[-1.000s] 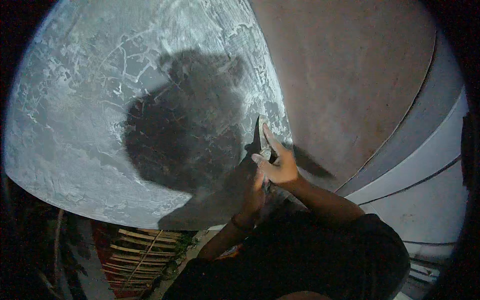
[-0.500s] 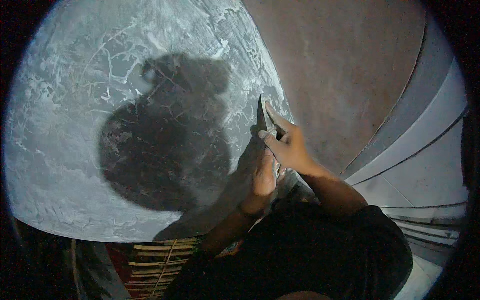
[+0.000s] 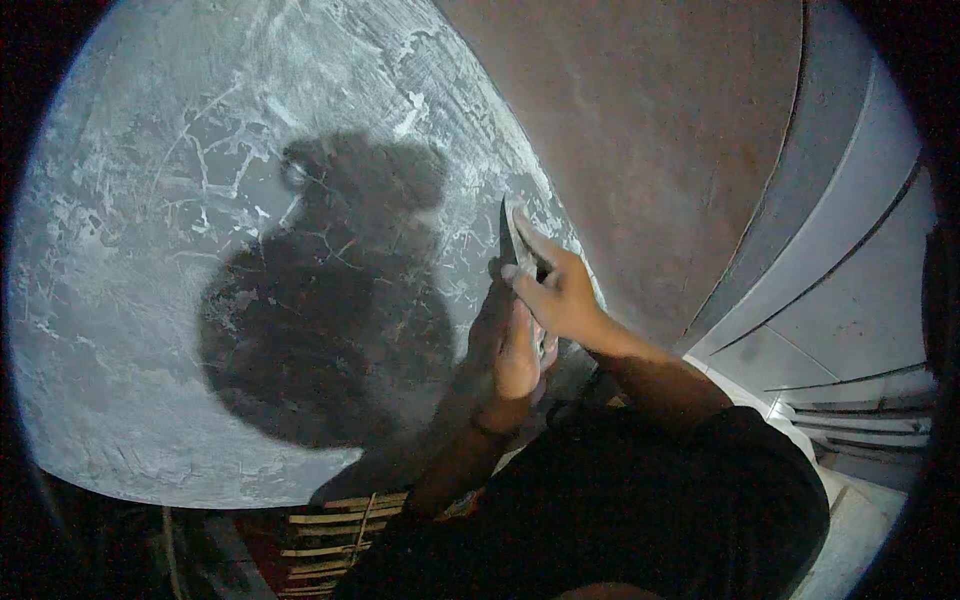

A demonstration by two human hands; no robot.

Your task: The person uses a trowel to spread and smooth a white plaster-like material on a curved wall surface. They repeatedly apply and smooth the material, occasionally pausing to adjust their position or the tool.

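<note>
My right hand (image 3: 568, 298) grips a thin, flat scraper (image 3: 508, 236) with a dark, pointed outline, seen nearly edge-on. The index finger stretches along it and the thumb presses across it. Just below, my left hand (image 3: 517, 362) is closed close against the right one. What it holds is mostly hidden; pale, chalky material shows beside its fingers. Both hands have whitish dust or filler on them. They are beside a grey wall surface (image 3: 110, 330) patched with white filler, near its right edge. Whether the scraper touches the surface, I cannot tell.
A brownish smooth panel (image 3: 650, 130) meets the grey surface along a curved edge. Pale panels with dark seams (image 3: 850, 270) stand on the right. Below left are yellowish slats (image 3: 335, 545). A large shadow falls on the grey surface left of my hands.
The surroundings have shifted slightly leftward and downward in the picture, and my hands with the scraper have shifted similarly. My grip looks the same.
</note>
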